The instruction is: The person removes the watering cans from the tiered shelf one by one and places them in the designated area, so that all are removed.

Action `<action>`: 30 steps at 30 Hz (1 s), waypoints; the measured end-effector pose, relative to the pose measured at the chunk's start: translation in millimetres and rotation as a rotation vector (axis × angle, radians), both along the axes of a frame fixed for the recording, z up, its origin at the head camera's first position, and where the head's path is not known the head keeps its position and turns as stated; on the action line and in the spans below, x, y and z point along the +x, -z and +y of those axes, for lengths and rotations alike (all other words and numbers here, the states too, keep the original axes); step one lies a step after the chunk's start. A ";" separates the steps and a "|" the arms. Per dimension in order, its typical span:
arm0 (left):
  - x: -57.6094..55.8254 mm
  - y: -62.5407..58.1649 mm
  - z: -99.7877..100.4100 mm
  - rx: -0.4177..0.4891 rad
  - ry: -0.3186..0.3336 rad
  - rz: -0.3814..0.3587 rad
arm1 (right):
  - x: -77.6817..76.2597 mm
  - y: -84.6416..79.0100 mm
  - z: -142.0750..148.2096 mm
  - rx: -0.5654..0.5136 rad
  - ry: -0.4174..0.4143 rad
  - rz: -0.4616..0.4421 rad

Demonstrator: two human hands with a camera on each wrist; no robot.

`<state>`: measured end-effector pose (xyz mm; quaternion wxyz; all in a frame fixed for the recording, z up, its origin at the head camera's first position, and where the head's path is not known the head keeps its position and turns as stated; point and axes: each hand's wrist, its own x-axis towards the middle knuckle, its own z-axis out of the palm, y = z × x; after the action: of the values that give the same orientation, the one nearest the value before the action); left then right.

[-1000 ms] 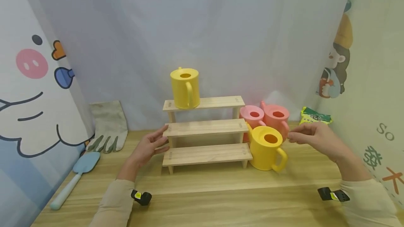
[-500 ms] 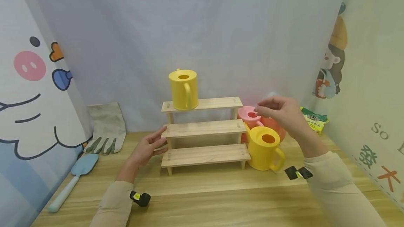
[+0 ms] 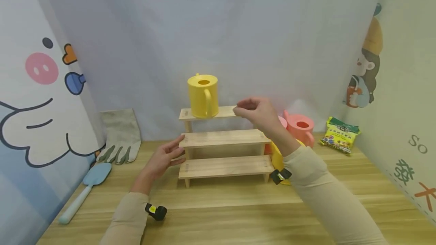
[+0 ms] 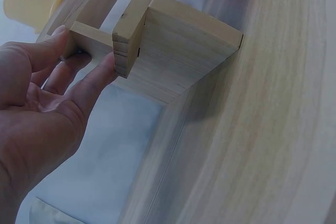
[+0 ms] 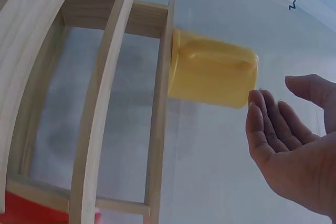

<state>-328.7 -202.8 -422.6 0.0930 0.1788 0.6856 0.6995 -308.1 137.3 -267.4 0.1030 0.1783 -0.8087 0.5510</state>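
A three-tier wooden rack (image 3: 226, 137) stands on the table. At its left end my left hand (image 3: 165, 160) touches the middle board and side panel with spread fingers, thumb by the board's end in the left wrist view. A yellow watering can (image 3: 201, 99) sits upright on the top tier, handle toward me. My right hand (image 3: 260, 112) hovers before the right part of that tier with thumb and fingers apart, holding nothing; the right wrist view shows its fingertips (image 5: 255, 100) by the can's top end. Another yellow watering can (image 3: 277, 160), right of the rack, is partly behind my sleeve.
Behind that yellow can are a coral watering can (image 3: 299, 126) and a pink watering can (image 3: 282, 121), mostly hidden by my right arm. A yellow-green packet (image 3: 340, 135) lies far right. A grey glove (image 3: 120, 135) and a blue trowel (image 3: 85, 192) are on the left.
My right hand has moved left from beside the cans on the right, over them, to the top tier. The left hand has stayed at the rack's left end. The cans have not moved.
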 end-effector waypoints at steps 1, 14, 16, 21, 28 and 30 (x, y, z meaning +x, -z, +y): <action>-0.1 -0.3 0.2 0.003 0.000 -0.001 | -2.5 0.3 -6.3 -0.011 0.004 -0.001; 0.2 -0.7 2.6 0.010 0.016 0.003 | -24.9 3.5 -76.4 -0.154 0.103 0.036; 0.4 -1.1 1.7 0.009 0.010 0.002 | -27.8 3.6 -83.2 -0.171 0.113 0.033; 0.6 -2.9 0.2 -0.006 0.001 0.008 | -33.3 3.2 -93.7 -0.201 0.132 0.026; 0.7 -3.1 -1.2 -0.003 0.008 0.008 | -38.0 4.5 -106.5 -0.205 0.136 0.048; 0.9 -2.5 -1.5 -0.002 0.012 0.009 | -38.7 5.5 -109.6 -0.213 0.129 0.044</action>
<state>-327.8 -204.2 -420.1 0.0942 0.1860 0.6856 0.6975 -346.7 27.7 -272.9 0.1745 0.1260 -0.7528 0.6220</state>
